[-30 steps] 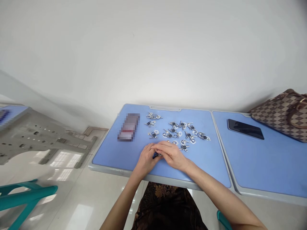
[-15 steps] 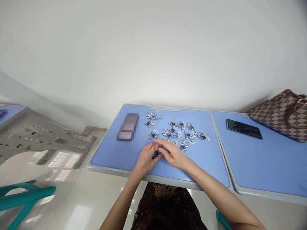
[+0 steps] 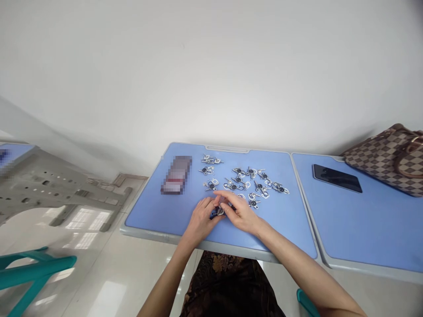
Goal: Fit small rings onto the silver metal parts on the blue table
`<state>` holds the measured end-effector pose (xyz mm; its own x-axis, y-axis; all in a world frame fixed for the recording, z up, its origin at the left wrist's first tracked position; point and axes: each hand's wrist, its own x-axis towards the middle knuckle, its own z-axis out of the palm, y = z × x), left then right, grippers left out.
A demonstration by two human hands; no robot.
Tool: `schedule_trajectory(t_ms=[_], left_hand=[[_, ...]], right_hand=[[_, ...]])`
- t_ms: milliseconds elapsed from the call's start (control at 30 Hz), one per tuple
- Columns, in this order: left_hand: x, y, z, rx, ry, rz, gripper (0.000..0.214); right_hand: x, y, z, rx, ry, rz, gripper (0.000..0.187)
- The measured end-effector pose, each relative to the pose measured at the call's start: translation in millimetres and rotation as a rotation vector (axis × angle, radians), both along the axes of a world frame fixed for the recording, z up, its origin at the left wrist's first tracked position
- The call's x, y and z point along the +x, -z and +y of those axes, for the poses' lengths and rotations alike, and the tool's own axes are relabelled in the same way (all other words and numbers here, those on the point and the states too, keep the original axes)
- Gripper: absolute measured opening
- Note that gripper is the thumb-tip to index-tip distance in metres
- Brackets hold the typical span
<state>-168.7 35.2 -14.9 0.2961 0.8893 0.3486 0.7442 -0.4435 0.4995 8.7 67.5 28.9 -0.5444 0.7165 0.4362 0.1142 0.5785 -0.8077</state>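
Note:
Both hands meet over a small metal piece with black parts [image 3: 219, 211], low above the front of the blue desk. My left hand [image 3: 202, 217] is closed around its left side, fingers curled. From the right, my right hand [image 3: 240, 214] pinches at the same piece with thumb and fingers. Much of the piece is hidden by the fingers, so its exact kind is unclear. Beyond the hands lie several similar silver metal pieces [image 3: 259, 186] with black round centres, loops and pins. A smaller group [image 3: 211, 160] lies farther back on the left.
A pixelated flat object [image 3: 176, 175] lies on the desk [image 3: 148, 215] to the left. On the adjoining desk [image 3: 370, 229] are a black phone [image 3: 337, 178] and a checkered bag [image 3: 386, 158] by the wall. A teal stool [image 3: 36, 268] stands at lower left.
My right hand's fingers have shifted and lifted slightly over the piece, showing a little more of it. My left hand stays in place, and the pieces on the desk have not moved.

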Motion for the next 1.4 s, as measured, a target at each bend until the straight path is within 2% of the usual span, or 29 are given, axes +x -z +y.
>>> schedule_trajectory(t_ms=[133, 333, 533, 833, 1133, 1400], left_hand=[[0.9, -1.0, -0.2, 0.0, 0.008, -0.019, 0.015], [0.1, -2.6, -0.5, -0.022, 0.006, 0.001, 0.019], [1.1, -4.2, -0.7, -0.029, 0.01, -0.012, 0.017], [0.0, -4.8, -0.5, 0.001, 0.046, -0.011, 0.028], [0.2, -7.5, -2.5, -0.007, 0.056, -0.013, 0.032], [0.0, -11.8, -5.9, -0.03, 0.044, -0.04, 0.035]], right_hand=[[-1.7, 3.1, 1.1, 0.088, 0.035, 0.026, 0.033], [1.1, -0.5, 2.7, 0.032, -0.025, 0.012, 0.043], [-0.4, 5.6, 3.1, 0.072, 0.028, -0.007, 0.036], [0.8, 12.8, 6.9, -0.169, 0.084, 0.099, 0.035], [1.0, 8.7, 7.1, -0.183, 0.109, 0.134, 0.032], [8.3, 5.7, 14.0, -0.178, 0.207, 0.188, 0.028]])
